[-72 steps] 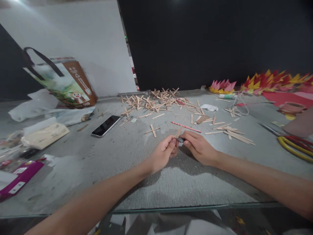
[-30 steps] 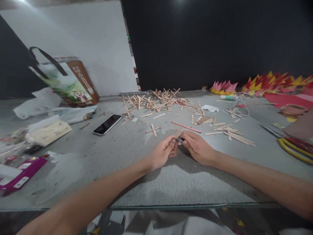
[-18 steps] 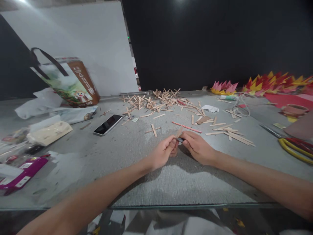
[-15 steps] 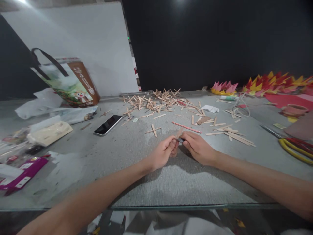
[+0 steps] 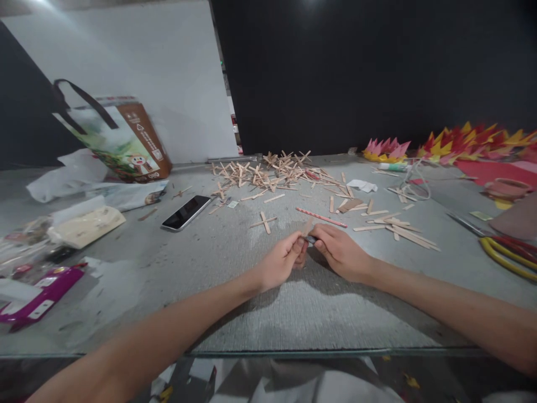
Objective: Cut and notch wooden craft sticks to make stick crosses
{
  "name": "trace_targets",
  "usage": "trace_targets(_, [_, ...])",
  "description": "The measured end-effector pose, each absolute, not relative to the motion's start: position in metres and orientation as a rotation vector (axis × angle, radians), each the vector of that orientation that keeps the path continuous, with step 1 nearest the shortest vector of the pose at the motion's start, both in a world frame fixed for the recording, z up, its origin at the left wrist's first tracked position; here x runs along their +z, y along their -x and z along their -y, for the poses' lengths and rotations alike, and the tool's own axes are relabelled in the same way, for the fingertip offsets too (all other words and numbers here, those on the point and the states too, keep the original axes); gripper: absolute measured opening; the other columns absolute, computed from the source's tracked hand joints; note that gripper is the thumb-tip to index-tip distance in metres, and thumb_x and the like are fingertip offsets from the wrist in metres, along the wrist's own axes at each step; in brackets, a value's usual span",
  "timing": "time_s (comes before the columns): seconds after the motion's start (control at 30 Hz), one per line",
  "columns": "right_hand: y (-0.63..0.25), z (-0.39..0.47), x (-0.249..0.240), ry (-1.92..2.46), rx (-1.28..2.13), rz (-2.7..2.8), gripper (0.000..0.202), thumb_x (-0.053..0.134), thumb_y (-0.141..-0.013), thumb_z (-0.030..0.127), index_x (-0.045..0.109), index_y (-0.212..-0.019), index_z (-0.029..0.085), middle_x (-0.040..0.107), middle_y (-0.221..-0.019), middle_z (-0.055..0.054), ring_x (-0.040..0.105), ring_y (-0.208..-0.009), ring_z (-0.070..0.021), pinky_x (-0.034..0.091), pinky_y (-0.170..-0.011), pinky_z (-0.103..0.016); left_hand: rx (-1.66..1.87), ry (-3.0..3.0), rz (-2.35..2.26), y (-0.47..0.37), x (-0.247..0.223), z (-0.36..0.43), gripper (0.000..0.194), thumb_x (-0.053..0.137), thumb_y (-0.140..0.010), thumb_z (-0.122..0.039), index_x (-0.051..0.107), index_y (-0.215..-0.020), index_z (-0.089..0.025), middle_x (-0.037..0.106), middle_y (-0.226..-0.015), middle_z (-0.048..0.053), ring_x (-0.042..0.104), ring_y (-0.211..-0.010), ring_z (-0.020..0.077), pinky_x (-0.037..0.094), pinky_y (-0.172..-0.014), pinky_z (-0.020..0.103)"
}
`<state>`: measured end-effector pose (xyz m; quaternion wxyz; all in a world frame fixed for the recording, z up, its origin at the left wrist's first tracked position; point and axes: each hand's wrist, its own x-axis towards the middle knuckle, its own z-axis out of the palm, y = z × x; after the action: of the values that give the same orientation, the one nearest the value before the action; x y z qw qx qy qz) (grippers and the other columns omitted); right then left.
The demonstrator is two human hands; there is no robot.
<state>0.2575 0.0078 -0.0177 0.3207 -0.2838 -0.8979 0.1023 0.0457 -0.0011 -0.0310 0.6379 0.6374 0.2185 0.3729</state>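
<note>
My left hand (image 5: 284,258) is closed in a pinch around a wooden craft stick (image 5: 309,225), whose end pokes up between the two hands. Close against it, my right hand (image 5: 342,253) grips a small dark object (image 5: 311,239), mostly hidden by the fingers; its kind does not show. The dark object meets the stick at the left fingertips. Just beyond the hands lie a crossed pair of craft sticks (image 5: 265,222) and a red-and-white striped pencil (image 5: 321,217).
A heap of crossed sticks (image 5: 272,172) lies at the back, loose sticks (image 5: 406,235) to the right. Yellow-and-red-handled scissors (image 5: 505,254) rest far right. Leftward are a phone (image 5: 185,212), a carrier bag (image 5: 126,143) and a purple packet (image 5: 44,296). Folded paper pieces (image 5: 470,143) stand back right.
Both hands stay in nearly the same place and keep their grip. The dark object has shifted very slightly between the fingers. The camera view has moved a little.
</note>
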Motion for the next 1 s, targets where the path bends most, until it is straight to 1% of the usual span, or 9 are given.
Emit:
trace_targets(0.17, [-0.2581,-0.0076,-0.0180,0.737,0.265,2.366,0.043,0.022,-0.115,0.046,0.057,-0.126,0.022,0.067,-0.112,-0.014,0.061,-0.101,-0.0285,0.050,-0.091,-0.044,0.837,-1.466,-0.521,-0.0460,-0.0313,0.0011,0.050,0.047,-0.103,-0.069,0.042,-0.088,-0.021,0.030,-0.072,-0.007,0.027,-0.057,0.0077,0.023,-0.053,0.025])
trace_targets(0.23, [-0.2588,-0.0080,-0.0183,0.748,0.280,2.369,0.043,0.022,-0.115,0.046,0.057,-0.125,0.022,0.067,-0.111,-0.014,0.061,-0.102,-0.0285,0.050,-0.091,-0.044,0.846,-1.453,-0.520,-0.0463,-0.0307,0.0020,0.051,0.047,-0.103,-0.070,0.041,-0.087,-0.021,0.030,-0.072,-0.008,0.027,-0.057,0.0075,0.024,-0.054,0.025])
trace_targets(0.4, [-0.2590,-0.0092,-0.0201,0.774,0.267,2.372,0.045,0.020,-0.114,0.049,0.057,-0.115,0.022,0.065,-0.104,-0.012,0.060,-0.095,-0.0278,0.049,-0.086,-0.042,0.865,-1.465,-0.538,-0.0476,-0.0306,0.0029,0.050,0.045,-0.103,-0.069,0.041,-0.089,-0.022,0.030,-0.072,-0.007,0.026,-0.057,0.0081,0.024,-0.054,0.024])
trace_targets(0.53, [-0.2586,-0.0093,-0.0201,0.748,0.256,2.366,0.046,0.020,-0.114,0.049,0.057,-0.120,0.022,0.066,-0.108,-0.014,0.060,-0.099,-0.0284,0.049,-0.088,-0.043,0.838,-1.491,-0.564,-0.0480,-0.0303,0.0027,0.051,0.045,-0.103,-0.071,0.041,-0.089,-0.022,0.029,-0.071,-0.008,0.025,-0.058,0.0085,0.024,-0.054,0.024])
trace_targets(0.67, [-0.2594,-0.0090,-0.0197,0.735,0.268,2.359,0.044,0.022,-0.114,0.047,0.057,-0.124,0.022,0.067,-0.113,-0.014,0.061,-0.105,-0.0287,0.049,-0.092,-0.043,0.857,-1.453,-0.529,-0.0474,-0.0278,0.0044,0.049,0.046,-0.104,-0.067,0.040,-0.088,-0.021,0.031,-0.073,-0.008,0.026,-0.058,0.0079,0.025,-0.055,0.024])
trace_targets(0.83, [-0.2587,-0.0084,-0.0196,0.744,0.200,2.362,0.040,0.023,-0.114,0.045,0.056,-0.114,0.022,0.067,-0.103,-0.013,0.061,-0.094,-0.0276,0.050,-0.086,-0.042,0.855,-1.482,-0.556,-0.0475,-0.0258,0.0050,0.051,0.046,-0.102,-0.070,0.040,-0.087,-0.022,0.031,-0.072,-0.007,0.026,-0.058,0.0083,0.024,-0.054,0.025])
trace_targets(1.0, [-0.2574,-0.0086,-0.0189,0.743,0.222,2.358,0.042,0.023,-0.114,0.046,0.056,-0.120,0.022,0.067,-0.105,-0.013,0.061,-0.094,-0.0276,0.050,-0.084,-0.041,0.825,-1.512,-0.581,-0.0470,-0.0264,0.0035,0.053,0.045,-0.101,-0.073,0.042,-0.088,-0.022,0.032,-0.073,-0.006,0.026,-0.060,0.0094,0.024,-0.056,0.025])
